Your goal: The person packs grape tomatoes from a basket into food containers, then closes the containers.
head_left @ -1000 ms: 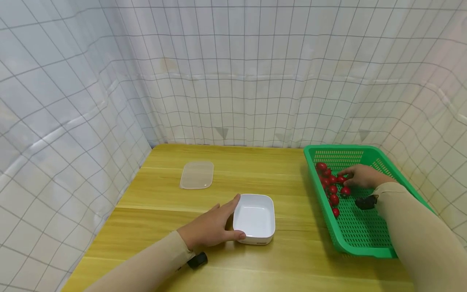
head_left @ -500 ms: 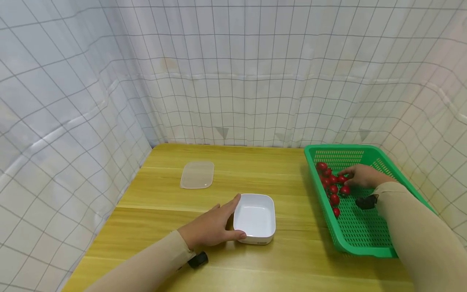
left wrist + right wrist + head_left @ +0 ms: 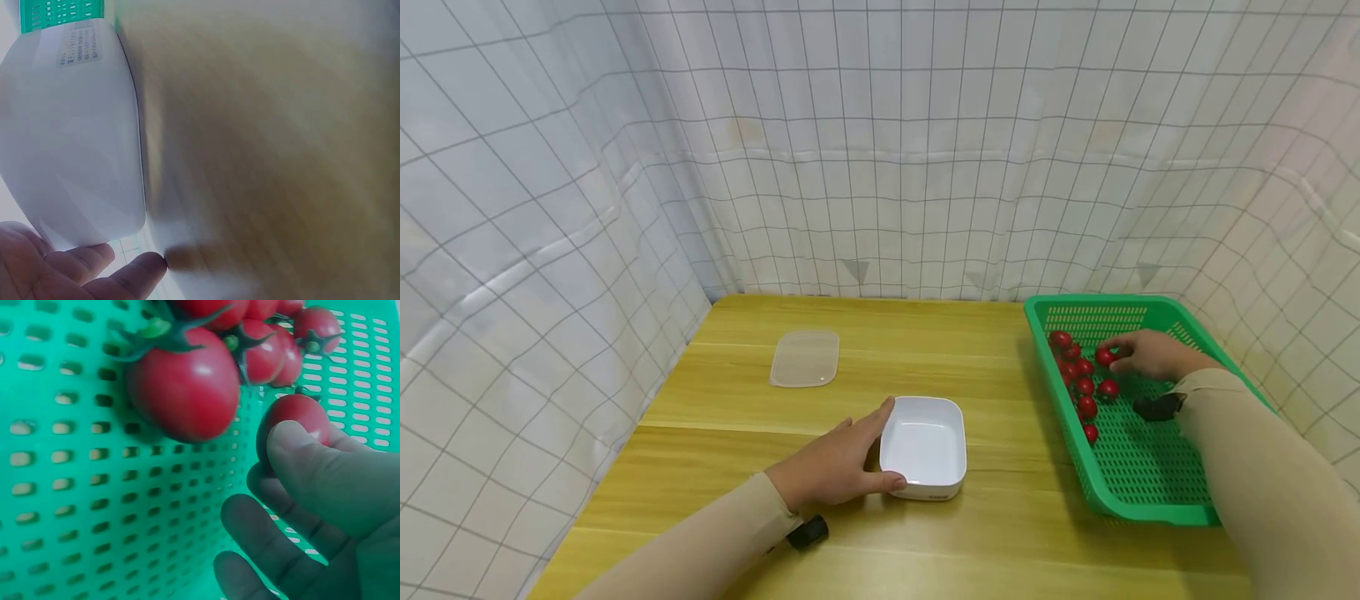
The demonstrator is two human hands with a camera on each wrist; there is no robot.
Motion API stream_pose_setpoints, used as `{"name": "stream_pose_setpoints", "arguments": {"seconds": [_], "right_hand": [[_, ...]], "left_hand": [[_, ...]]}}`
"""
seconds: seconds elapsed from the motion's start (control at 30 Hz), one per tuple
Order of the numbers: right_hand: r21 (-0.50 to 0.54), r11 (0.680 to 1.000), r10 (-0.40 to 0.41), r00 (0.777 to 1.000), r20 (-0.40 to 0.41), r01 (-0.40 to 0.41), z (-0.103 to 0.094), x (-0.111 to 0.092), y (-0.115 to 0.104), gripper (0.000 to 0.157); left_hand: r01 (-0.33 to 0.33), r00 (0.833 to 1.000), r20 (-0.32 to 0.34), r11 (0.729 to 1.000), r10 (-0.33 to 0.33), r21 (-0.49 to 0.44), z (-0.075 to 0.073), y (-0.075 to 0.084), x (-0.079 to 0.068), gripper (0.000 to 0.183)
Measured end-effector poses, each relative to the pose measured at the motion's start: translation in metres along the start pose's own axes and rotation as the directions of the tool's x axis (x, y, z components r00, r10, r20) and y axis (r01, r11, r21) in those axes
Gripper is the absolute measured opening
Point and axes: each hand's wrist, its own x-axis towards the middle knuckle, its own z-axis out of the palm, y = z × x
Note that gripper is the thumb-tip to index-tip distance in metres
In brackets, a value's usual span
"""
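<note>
My left hand (image 3: 835, 467) holds a square white container (image 3: 922, 450) from its left side, thumb at the near corner and index finger at the far corner. In the left wrist view, fingertips (image 3: 87, 259) touch the smooth container wall (image 3: 75, 137), which bears a printed label. My right hand (image 3: 1153, 357) is inside a green plastic basket (image 3: 1138, 514). Between thumb and index finger it pinches a small red cherry tomato (image 3: 300, 415), lifted a little off the others. Several more tomatoes (image 3: 184, 387) with green stems lie along the basket's left side.
A translucent lid (image 3: 806, 359) lies flat on the wooden table (image 3: 730, 400), behind and left of the container. White gridded curtains (image 3: 925, 167) enclose the table at the back and sides. The basket walls rise around the right hand.
My right hand has drawn a tomato slightly up and away from the group. The left hand and the container have stayed in place.
</note>
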Motion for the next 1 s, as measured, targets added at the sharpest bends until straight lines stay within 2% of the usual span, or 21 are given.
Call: {"name": "stream_pose_setpoints", "arguments": {"seconds": [0.57,1.0], "right_hand": [[-0.011,1.0,-0.006,0.998,-0.067,0.005,-0.015,-0.004,-0.006,0.051],[-0.036,0.997,-0.066,0.988,-0.139,0.062,-0.03,-0.006,-0.041,0.049]], "left_hand": [[-0.004,1.0,0.008,1.0,0.004,0.013,0.0,-0.002,0.0,0.117],[-0.002,1.0,0.005,1.0,0.002,0.016,-0.001,-0.001,0.0,0.117]]}}
